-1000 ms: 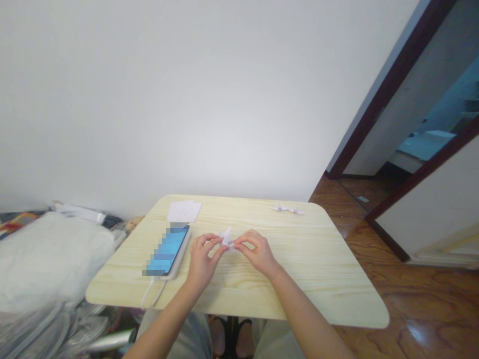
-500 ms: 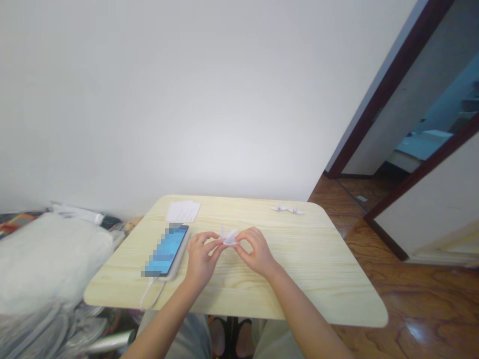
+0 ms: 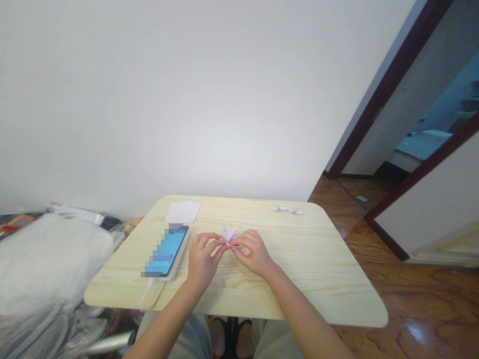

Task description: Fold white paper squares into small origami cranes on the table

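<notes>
A small white folded paper figure (image 3: 228, 234) is held just above the light wooden table (image 3: 299, 269), with two points sticking up. My left hand (image 3: 202, 259) pinches its left side with thumb and forefinger. My right hand (image 3: 252, 252) pinches its right side, fingers curled. The two hands meet at the paper over the middle of the table.
A phone (image 3: 167, 251) lies on a white power bank with a cable, left of my hands. White paper sheets (image 3: 183, 212) sit at the back left, and finished folded paper pieces (image 3: 287, 210) at the back right. Bagged bedding (image 3: 48, 259) lies left; a doorway (image 3: 419, 144) opens right.
The paper figure has been turned and reshaped between my fingers; its points now stand upright. Both hands stayed in nearly the same place.
</notes>
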`<state>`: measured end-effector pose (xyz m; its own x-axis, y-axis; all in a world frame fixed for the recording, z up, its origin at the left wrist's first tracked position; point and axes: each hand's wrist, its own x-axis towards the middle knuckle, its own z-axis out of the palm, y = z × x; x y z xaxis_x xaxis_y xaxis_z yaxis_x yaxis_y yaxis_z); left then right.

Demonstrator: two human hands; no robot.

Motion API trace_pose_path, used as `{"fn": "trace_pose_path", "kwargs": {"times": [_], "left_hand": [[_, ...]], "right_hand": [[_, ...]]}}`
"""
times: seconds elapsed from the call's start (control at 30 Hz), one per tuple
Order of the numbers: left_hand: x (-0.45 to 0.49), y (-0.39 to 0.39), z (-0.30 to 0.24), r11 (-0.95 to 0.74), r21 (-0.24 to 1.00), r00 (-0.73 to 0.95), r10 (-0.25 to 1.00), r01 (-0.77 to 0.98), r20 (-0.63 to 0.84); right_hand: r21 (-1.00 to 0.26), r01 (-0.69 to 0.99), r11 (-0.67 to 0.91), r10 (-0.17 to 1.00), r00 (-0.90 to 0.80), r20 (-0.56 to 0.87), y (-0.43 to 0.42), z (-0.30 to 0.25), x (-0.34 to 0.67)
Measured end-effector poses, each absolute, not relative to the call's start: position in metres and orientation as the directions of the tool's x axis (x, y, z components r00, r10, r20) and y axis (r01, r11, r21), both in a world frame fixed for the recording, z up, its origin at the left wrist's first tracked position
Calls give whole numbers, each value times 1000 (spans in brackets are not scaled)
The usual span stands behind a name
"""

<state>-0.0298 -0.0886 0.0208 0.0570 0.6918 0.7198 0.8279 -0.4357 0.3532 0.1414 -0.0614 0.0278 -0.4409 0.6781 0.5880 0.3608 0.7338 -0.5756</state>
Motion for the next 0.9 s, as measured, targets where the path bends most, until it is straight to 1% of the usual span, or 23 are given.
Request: {"fn": "trace_pose_path", "kwargs": {"times": [0.1, 0.23, 0.43, 0.57, 0.7, 0.9], "left_hand": [[-30, -89, 21, -448, 343, 67, 681, 825, 729], [-29, -89, 20, -469, 312, 108, 675, 826, 730], [-30, -88, 23, -515, 284, 185, 681, 809, 709], [-34, -87, 24, -497, 288, 199, 715, 818, 670], [-35, -87, 24, -499, 292, 214, 729, 816, 650], [-34, -89, 26, -489, 348, 213, 774, 800, 597]], "right_hand": [[-573, 359, 737, 675, -442, 591, -60, 26, 141], [-562, 396, 726, 687, -449, 571, -59, 23, 142], [-586, 402, 703, 709, -462, 533, -58, 23, 144], [-627, 384, 678, 733, -417, 538, -59, 27, 145], [-634, 396, 664, 747, -393, 537, -58, 28, 147], [-635, 373, 677, 735, -383, 559, -56, 26, 148]]}}
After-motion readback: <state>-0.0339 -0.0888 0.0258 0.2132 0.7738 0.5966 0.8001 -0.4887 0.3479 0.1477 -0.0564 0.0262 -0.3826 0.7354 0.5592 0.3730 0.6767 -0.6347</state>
